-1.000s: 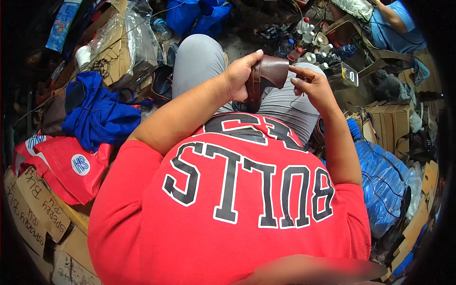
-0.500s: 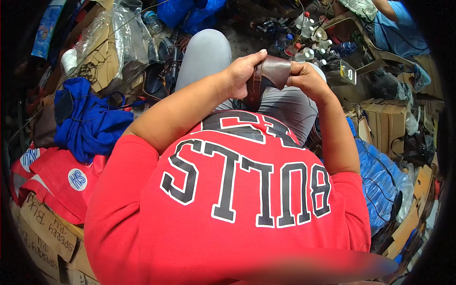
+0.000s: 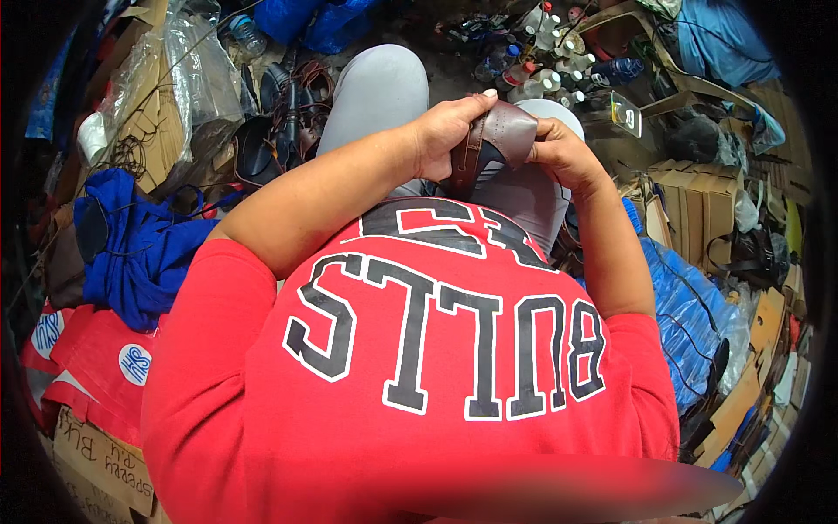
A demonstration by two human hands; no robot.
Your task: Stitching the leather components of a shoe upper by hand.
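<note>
Between both hands, above my grey-trousered lap, is a dark brown leather shoe upper (image 3: 509, 131) with stitching, small punched holes and a dark lining. My left hand (image 3: 445, 138) is closed round its left side, the thumb lying along the top edge. At the opposite edge, my right hand (image 3: 563, 153) pinches the leather with thumb and fingers. Part of the upper's lower end is hidden behind my left fingers and the red shirt (image 3: 419, 349).
Several capped bottles (image 3: 550, 79) stand beyond my right knee, near a wooden frame (image 3: 690, 83). At left lie blue cloth (image 3: 144, 253), red bags (image 3: 105, 358) and cardboard (image 3: 105, 454). Blue plastic (image 3: 685, 306) and stacked cardboard pieces (image 3: 694, 205) are at right.
The view has shifted slightly, so the surroundings sit further left. Both hands keep their hold on the shoe upper, which has tilted a little, its smooth face catching more light.
</note>
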